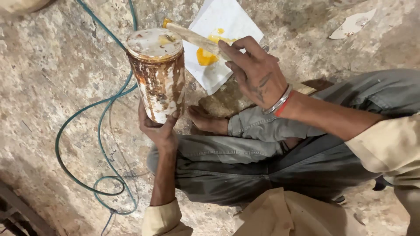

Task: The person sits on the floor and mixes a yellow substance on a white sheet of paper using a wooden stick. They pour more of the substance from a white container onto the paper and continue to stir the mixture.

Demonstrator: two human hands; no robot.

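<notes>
My left hand (159, 129) grips the bottom of a tall cylindrical tin can (158, 74), stained with rust-brown and yellow drips, and holds it upright above the ground. Its lid is on and smeared. My right hand (256, 70) holds a flat wooden stick (194, 38) whose yellow-tipped end rests at the can's top rim. Under the stick lies a white sheet of paper (218, 22) with a puddle of yellow glue or paint (204, 56) on it. A metal bangle and a red band sit on my right wrist.
I sit cross-legged on rough stone ground, grey trousers and a bare foot (205, 120) below the can. A green hose or cable (98, 131) loops across the ground at left. A scrap of paper (352, 25) lies at top right.
</notes>
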